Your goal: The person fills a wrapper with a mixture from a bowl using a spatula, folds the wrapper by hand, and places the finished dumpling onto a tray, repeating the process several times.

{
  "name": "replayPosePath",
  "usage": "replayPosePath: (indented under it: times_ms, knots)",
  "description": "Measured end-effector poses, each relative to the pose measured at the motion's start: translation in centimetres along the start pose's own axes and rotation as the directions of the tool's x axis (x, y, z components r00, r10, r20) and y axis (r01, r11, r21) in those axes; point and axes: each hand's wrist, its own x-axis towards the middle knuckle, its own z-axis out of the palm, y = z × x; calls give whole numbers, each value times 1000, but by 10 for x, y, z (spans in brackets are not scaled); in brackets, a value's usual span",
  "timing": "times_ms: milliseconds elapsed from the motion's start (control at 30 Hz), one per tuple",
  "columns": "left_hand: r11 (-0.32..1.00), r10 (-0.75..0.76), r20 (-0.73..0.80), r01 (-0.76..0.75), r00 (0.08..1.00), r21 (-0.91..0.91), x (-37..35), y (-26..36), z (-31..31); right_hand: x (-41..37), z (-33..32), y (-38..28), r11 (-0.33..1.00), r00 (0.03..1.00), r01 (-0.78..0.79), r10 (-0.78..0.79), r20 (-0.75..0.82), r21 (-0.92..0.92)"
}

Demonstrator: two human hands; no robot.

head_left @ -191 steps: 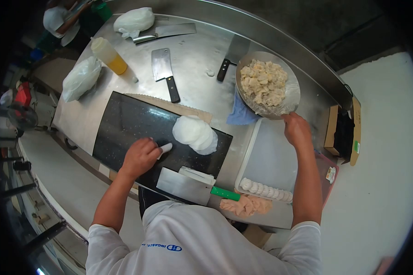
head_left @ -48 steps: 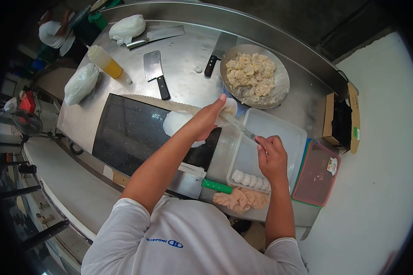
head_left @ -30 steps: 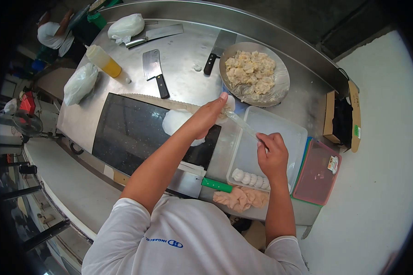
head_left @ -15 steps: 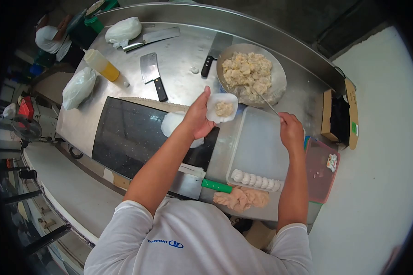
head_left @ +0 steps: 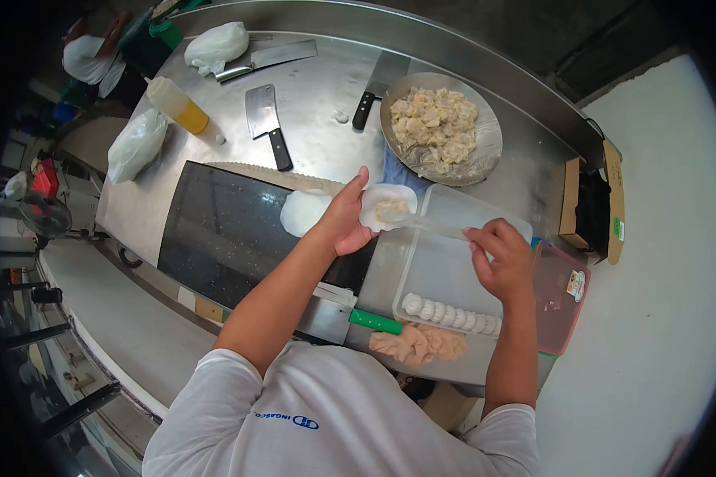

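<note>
My left hand [head_left: 348, 215] cups a round white dumpling wrapper [head_left: 403, 195] with a lump of pale filling [head_left: 389, 210] in its middle. In my right hand [head_left: 501, 258] is a thin metal spatula [head_left: 437, 227], blurred by motion, its far end at the filling. Beyond the hands stands a metal bowl [head_left: 489, 155] heaped with chunky filling [head_left: 433, 127]. More white wrappers [head_left: 304, 211] lie on a black speckled board [head_left: 223, 226] by my left wrist. Below my right hand, a clear plastic tray [head_left: 445, 266] holds a row of pleated white dumplings [head_left: 445, 312].
Cleavers [head_left: 261, 111] and a squeeze bottle [head_left: 179, 107] of yellow liquid lie farther back, near plastic bags [head_left: 138, 145]. Close to me are a green-handled cleaver [head_left: 375, 321] and a crumpled cloth [head_left: 419, 343]. A red-rimmed lid [head_left: 557, 318] and cardboard box [head_left: 570, 199] sit right.
My right hand has brought the spatula from the bowl towards me, over to the wrapper. My left hand has lowered slightly, still holding the wrapper.
</note>
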Motion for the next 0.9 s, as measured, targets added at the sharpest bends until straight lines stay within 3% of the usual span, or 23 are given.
replayPosePath:
  times_ms: [100,200,267,367,467,533,600,667,800,900]
  knots:
    - [999,-23,41,25,999,-44,-1,-5,7,-1,8,1,996,997,66,-64,43,-57]
    - [998,51,-44,-53,998,-46,-6,-6,10,11,-7,2,997,999,39,-38,21,-68]
    - [980,199,-133,-198,971,17,-10,-6,12,22,-20,9,987,987,-157,157,-24,-40]
    - [980,200,-105,-200,974,7,-26,-2,27,50,9,41,824,936,-228,332,115,-518]
    - [982,163,47,-157,986,-109,-42,-1,34,62,74,63,794,913,-245,382,143,-556]
    - [973,189,59,-179,980,-144,-56,4,40,67,89,41,932,1000,14,-5,24,-362]
    - [956,228,37,-217,973,-198,-75,5,38,56,87,8,967,965,247,-240,-109,56]
    - [948,214,19,-203,977,-243,-86,5,37,34,89,-33,859,938,317,-222,-267,402]
    - [976,198,150,-180,969,-123,-100,-4,46,21,78,-69,880,889,387,-275,-367,276]
    - [968,252,279,-236,927,-89,-111,-17,61,17,69,-75,848,841,327,-61,-537,417]
